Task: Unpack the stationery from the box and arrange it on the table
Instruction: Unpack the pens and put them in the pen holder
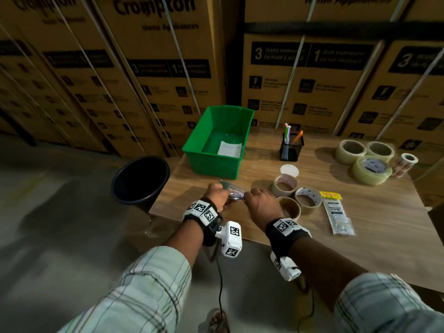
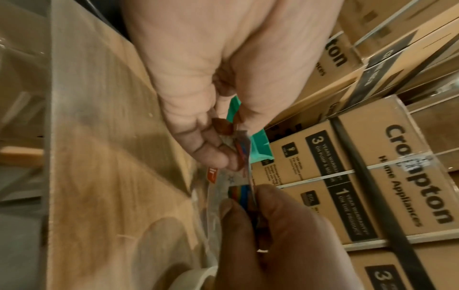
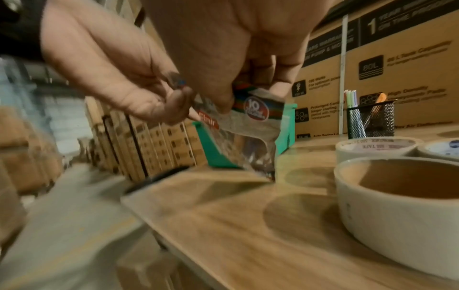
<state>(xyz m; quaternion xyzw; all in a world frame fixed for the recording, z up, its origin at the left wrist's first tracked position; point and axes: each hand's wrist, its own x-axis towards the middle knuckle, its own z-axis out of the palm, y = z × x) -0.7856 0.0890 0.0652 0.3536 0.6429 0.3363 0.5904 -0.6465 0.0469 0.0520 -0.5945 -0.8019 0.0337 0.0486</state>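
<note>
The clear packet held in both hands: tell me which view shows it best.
Right wrist: the packet faces the camera, its printed label readable. The left wrist view shows it edge-on between the left hand and right hand. The head view shows only a glint between the fists.

Dim warm indoor light, soft shadows, motion blur, wide-angle edge distortion.

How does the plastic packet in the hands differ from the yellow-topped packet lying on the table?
The clear packet is pinched at its top by the left hand and right hand, hanging above the table; the yellow-topped packet lies flat, untouched. One looks emptied, the other filled. Both are transparent plastic.
</note>
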